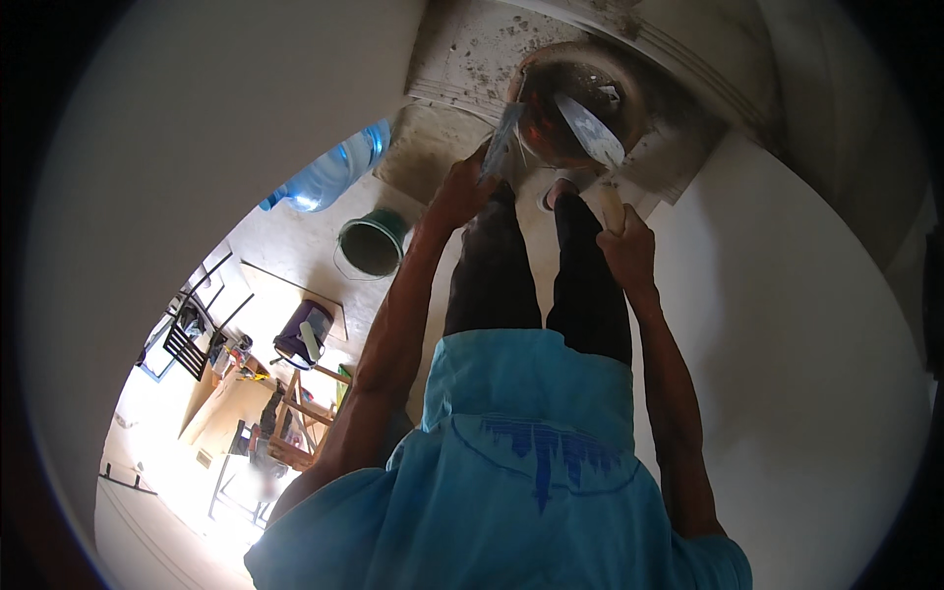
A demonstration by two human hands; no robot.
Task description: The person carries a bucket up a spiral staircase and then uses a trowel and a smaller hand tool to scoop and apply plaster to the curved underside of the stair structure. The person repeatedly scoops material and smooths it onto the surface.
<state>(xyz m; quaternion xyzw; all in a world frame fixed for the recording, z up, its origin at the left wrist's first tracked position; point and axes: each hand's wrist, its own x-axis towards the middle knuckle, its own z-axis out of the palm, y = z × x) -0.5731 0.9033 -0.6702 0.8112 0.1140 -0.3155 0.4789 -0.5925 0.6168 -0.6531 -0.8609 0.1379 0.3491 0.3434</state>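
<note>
My right hand (pixel 629 248) is closed round the pale handle of a trowel (pixel 593 133). Its smeared, pointed metal blade reaches over a round basin (pixel 637 87) with a dirty rim. Dark, partly reddish material and a small white piece show inside the basin. At the basin's left side, my left hand (pixel 460 200) grips a flat grey metal tool (pixel 502 143), its blade upright beside the rim. Whether that tool is a scraper or a float I cannot tell, since my fingers cover its handle.
A dark green bucket (pixel 372 246) and a large blue water bottle (pixel 334 169) stand to the left. Pale walls curve in on both sides. Splattered step edges (pixel 462 54) lie beyond the basin. Farther left are a wooden stool (pixel 300 418) and a black chair (pixel 187 349).
</note>
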